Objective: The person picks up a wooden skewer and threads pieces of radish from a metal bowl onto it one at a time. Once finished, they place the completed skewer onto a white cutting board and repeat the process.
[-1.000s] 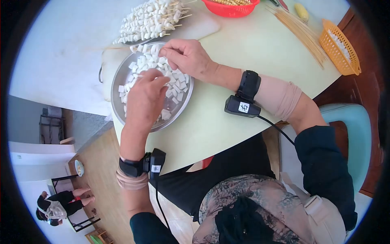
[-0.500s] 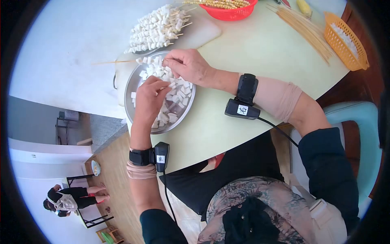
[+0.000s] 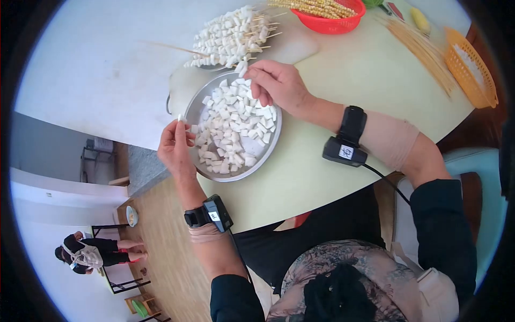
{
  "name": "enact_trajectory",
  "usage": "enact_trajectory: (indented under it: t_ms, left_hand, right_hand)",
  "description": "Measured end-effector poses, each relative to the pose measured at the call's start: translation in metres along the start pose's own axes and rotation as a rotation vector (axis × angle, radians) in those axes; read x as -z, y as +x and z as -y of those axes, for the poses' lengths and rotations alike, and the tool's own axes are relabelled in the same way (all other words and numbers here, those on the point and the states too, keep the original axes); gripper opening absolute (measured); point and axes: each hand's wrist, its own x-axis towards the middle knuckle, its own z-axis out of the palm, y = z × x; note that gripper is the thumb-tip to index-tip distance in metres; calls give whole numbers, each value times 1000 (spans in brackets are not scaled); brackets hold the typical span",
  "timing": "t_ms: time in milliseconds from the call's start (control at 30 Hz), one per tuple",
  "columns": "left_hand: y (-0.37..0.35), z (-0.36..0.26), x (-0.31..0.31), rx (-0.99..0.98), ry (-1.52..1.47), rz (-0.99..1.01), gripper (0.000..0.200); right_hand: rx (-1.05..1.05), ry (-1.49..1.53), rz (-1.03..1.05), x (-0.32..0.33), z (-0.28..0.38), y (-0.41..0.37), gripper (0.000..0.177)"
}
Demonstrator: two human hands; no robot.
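Note:
A round metal pan (image 3: pixel 272 140) holds many loose white food cubes (image 3: pixel 228 121). My right hand (image 3: pixel 281 88) is closed over the pan's far edge, pinching a bamboo skewer (image 3: pixel 177 47) with white cubes at the gripped end. Its bare tip points away to the upper left. At the pan's left rim, my left hand (image 3: pixel 177 145) pinches a single white cube (image 3: pixel 181 117) between thumb and fingertips. Just beyond the pan lies a pile of filled skewers (image 3: pixel 230 35) strung with white pieces.
A red basket (image 3: pixel 327 24) holds skewers of yellowish pieces. Bare bamboo sticks (image 3: pixel 421 56) lie beside an orange basket (image 3: pixel 472 70) at the right. A white cutting board (image 3: pixel 306 48) is under the pile. Far left, another person (image 3: pixel 91 252) stands by a table.
My left hand has moved from over the cubes to the pan's left rim with a cube. My right hand has lifted the skewer's gripped end; its tip is raised and tilted.

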Motion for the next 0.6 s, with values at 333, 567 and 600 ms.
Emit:
enact_trajectory:
  t_ms: [333,567,600]
  left_hand:
    - [-1,5,-1,47,0,-110,13]
    - [5,17,11,90,-431,-269,17]
    - [6,18,13,81,-502,-279,16]
  right_hand:
    - [162,-304,166,-20,8,-31,11]
    - [74,-308,72,-26,-3,-24,16]
    - [55,-292,82,-25,-5,-21,16]
